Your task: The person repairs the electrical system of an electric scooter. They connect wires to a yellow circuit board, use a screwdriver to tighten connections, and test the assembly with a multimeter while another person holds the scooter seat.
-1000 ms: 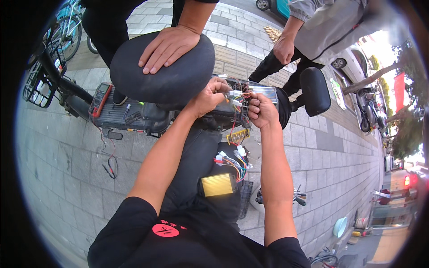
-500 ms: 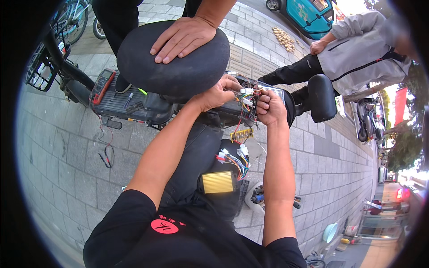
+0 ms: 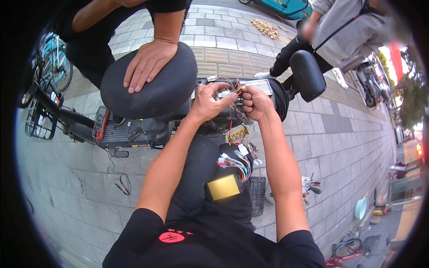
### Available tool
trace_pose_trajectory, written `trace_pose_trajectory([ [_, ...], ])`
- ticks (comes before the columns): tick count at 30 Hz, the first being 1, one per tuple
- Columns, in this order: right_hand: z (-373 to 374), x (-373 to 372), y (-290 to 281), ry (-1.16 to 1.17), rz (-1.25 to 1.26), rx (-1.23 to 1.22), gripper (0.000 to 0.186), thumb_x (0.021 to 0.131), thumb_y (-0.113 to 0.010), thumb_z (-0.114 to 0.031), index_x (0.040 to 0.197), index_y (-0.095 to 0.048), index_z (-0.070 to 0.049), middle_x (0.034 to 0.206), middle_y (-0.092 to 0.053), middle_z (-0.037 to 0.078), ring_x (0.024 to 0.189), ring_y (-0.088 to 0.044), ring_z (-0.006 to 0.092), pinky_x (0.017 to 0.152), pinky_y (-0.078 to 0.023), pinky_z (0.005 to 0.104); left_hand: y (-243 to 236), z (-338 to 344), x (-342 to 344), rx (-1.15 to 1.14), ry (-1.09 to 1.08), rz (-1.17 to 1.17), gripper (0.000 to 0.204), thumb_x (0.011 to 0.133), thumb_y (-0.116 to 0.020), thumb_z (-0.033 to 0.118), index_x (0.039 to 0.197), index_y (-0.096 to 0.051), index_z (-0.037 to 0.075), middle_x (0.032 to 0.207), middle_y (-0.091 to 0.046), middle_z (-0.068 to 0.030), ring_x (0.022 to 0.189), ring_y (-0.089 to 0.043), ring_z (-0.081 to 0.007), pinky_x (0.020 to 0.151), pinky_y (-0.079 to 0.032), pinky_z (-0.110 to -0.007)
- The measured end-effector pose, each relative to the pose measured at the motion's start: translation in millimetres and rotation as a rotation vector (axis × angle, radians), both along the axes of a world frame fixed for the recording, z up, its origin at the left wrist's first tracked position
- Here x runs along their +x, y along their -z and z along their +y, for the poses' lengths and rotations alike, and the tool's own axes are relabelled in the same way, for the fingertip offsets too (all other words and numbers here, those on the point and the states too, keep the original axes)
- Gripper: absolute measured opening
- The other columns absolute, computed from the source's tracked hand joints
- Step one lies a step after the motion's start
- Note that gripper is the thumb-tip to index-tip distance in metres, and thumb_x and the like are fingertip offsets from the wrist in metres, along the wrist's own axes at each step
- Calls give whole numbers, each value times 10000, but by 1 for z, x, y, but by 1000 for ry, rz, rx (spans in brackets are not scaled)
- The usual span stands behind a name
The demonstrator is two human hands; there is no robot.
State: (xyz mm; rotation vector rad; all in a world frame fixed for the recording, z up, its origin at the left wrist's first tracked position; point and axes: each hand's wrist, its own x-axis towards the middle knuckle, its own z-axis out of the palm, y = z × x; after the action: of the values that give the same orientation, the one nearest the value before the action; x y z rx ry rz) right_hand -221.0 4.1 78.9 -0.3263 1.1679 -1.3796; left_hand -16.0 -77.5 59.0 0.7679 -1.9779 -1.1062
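Observation:
In the frame of an electric scooter, my left hand (image 3: 208, 103) has its thumb and fingers closed around a white plug connector (image 3: 223, 94) among the wiring. Close to its right, my right hand (image 3: 258, 103) pinches thin wires (image 3: 238, 88) of the same bundle. A silver finned box (image 3: 260, 85) sits just behind that hand. On my lap lies a gold finned controller (image 3: 225, 187), its coloured wires (image 3: 243, 166) ending in white plugs. A yellow terminal strip (image 3: 237, 135) hangs below the wiring on a red lead.
Another person's hand (image 3: 149, 64) rests on the black seat (image 3: 134, 96). A red-edged multimeter (image 3: 103, 125) lies on the footboard (image 3: 120, 137), its leads trailing to the paving. A small black backrest (image 3: 308, 76) stands at right. Tools (image 3: 313, 186) lie by my right arm.
My view has shifted, and the seat now appears further left and lower. The other person leans in more over the seat. Both my hands remain at the wiring, with my left fingers now around a connector.

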Motion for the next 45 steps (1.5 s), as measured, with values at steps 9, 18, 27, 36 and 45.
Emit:
trace_pose_trajectory([
  [9,0,11,-4,39,101,37,99,1011,-650,-178,969,-676,-92,675,-490,-76,522,-387,49,445,-273,253,27,-17,-27,-246,-103,88,237,964,-789,303,966,-812,66,953,-785,-85,920,-624,-267,890,-497,-413],
  [18,-7,11,9,-16,352,25,215,1032,-630,-243,892,-667,-82,666,-516,-14,482,-423,107,417,-299,299,21,-18,-18,-84,105,24,328,988,-773,278,1028,-790,-47,868,-790,-138,769,-698,-155,758,-558,-361],
  [27,121,-3,-5,89,609,-66,244,978,-764,-284,897,-742,-55,725,-638,5,548,-563,89,461,-420,279,45,-25,-20,239,136,174,337,1051,-759,307,1220,-768,16,930,-709,19,815,-608,-67,692,-492,-241],
  [36,364,-32,174,490,324,414,304,1002,-711,-246,776,-633,-58,647,-586,36,498,-518,146,429,-393,325,52,-42,-14,213,138,128,345,1041,-781,276,1213,-768,-23,1057,-761,-23,918,-661,-68,798,-514,-217],
  [45,524,98,357,521,-23,948,159,974,-654,-172,998,-684,-17,796,-693,95,582,-633,196,457,-492,361,48,-43,-9,118,19,44,331,1058,-755,263,1247,-753,-9,1129,-761,-40,1024,-669,-82,905,-528,-246],
])
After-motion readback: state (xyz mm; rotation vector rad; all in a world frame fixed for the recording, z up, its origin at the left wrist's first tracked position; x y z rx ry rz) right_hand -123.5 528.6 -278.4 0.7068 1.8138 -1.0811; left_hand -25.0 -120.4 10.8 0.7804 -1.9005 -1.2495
